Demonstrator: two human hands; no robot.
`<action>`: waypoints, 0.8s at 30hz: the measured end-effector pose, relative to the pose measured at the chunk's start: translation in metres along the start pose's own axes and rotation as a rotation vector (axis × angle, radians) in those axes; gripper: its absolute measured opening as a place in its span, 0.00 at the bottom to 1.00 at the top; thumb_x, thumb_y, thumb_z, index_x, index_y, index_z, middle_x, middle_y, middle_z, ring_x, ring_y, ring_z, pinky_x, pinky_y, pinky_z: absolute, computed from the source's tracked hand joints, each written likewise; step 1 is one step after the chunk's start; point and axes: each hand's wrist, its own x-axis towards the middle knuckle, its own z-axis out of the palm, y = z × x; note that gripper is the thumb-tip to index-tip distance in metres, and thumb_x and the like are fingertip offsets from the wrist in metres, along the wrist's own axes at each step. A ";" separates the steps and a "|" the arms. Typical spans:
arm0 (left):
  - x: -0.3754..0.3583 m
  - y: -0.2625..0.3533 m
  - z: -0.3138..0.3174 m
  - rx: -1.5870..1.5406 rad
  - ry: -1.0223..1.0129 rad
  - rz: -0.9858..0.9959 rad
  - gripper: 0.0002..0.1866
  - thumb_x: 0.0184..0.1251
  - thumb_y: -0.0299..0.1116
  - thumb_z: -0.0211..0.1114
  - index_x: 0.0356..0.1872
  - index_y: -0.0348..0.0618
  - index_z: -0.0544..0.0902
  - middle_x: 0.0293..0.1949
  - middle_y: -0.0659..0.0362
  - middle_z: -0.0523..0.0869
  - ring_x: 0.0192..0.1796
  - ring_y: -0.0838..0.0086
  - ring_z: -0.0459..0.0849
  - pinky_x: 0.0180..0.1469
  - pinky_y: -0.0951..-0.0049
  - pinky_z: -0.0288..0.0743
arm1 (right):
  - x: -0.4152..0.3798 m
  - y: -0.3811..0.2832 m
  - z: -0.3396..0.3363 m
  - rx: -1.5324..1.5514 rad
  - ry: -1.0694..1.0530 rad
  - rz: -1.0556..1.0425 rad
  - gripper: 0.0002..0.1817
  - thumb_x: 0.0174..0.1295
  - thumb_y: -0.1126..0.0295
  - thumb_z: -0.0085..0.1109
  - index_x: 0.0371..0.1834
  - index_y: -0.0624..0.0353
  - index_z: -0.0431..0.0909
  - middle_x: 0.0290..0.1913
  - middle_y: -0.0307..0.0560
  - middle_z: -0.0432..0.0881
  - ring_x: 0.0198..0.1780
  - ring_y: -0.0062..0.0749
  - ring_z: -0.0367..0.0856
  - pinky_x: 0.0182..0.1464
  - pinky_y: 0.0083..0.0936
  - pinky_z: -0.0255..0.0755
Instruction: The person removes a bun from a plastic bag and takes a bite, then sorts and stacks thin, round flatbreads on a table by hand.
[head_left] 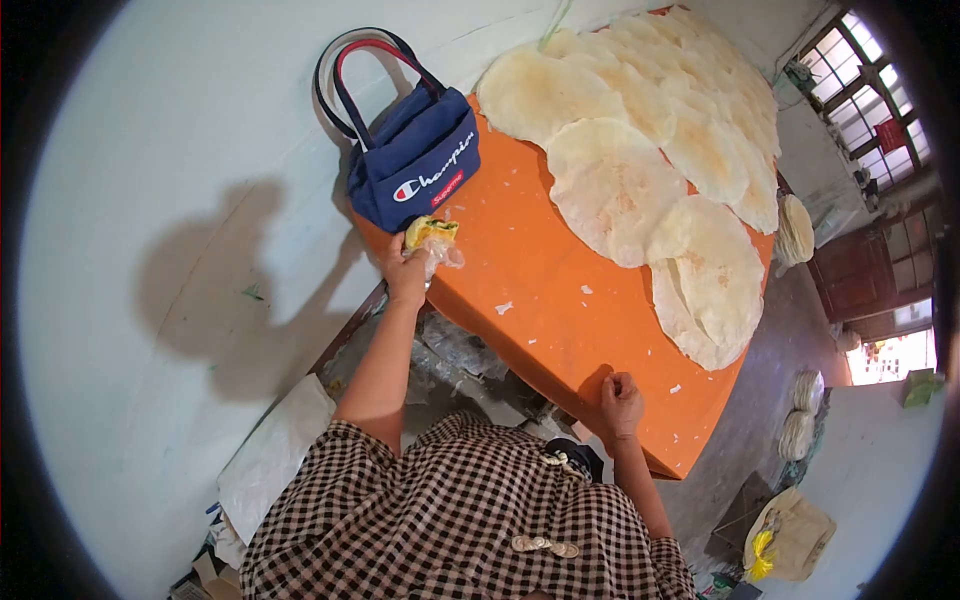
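Your checked shirt (pixel 420 510) fills the bottom of the view, and the clutter (pixel 450 365) beneath the table's left edge is too jumbled to make out. Your right hand (pixel 621 402) is curled at the near end of the orange table (pixel 530 300), fingers together; you cannot tell whether anything sits inside. White scraps (pixel 504 308) dot the surface between your hands. Farther up, at the table's left edge, your left hand (pixel 404 275) is clamped on a pastry (pixel 430 231) with a dark filling showing; clear wrap (pixel 444 257) and your own fingers cover part of it. Just behind the pastry, the blue bag (pixel 420 160) stands in the way, close to the wall (pixel 240 110). Pale round sheets (pixel 605 185) overlap across the table's far part, hiding its top there. Beyond, on the right, are a brown door (pixel 860 268) and a barred window (pixel 870 95), cut off by the lens's dark rim; what lies outside is washed out.
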 end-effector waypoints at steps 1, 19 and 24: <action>-0.004 0.012 0.002 -0.074 -0.015 -0.043 0.19 0.51 0.17 0.57 0.47 0.37 0.72 0.41 0.57 0.78 0.41 0.74 0.78 0.40 0.77 0.73 | 0.000 -0.001 0.000 0.000 -0.013 0.015 0.07 0.53 0.64 0.54 0.26 0.54 0.75 0.23 0.48 0.78 0.27 0.42 0.79 0.28 0.33 0.71; -0.012 0.027 0.005 -0.144 0.060 -0.071 0.32 0.49 0.23 0.65 0.55 0.35 0.59 0.50 0.52 0.69 0.50 0.68 0.72 0.51 0.71 0.69 | -0.002 -0.002 -0.005 -0.034 -0.044 0.002 0.07 0.54 0.64 0.54 0.28 0.55 0.74 0.24 0.49 0.79 0.28 0.44 0.79 0.29 0.34 0.71; -0.028 0.050 -0.002 -0.168 0.103 -0.168 0.40 0.49 0.33 0.67 0.60 0.36 0.52 0.55 0.50 0.64 0.56 0.66 0.66 0.57 0.68 0.61 | -0.003 -0.006 -0.006 -0.031 -0.025 -0.006 0.08 0.54 0.64 0.54 0.28 0.56 0.74 0.24 0.49 0.78 0.28 0.43 0.79 0.29 0.33 0.71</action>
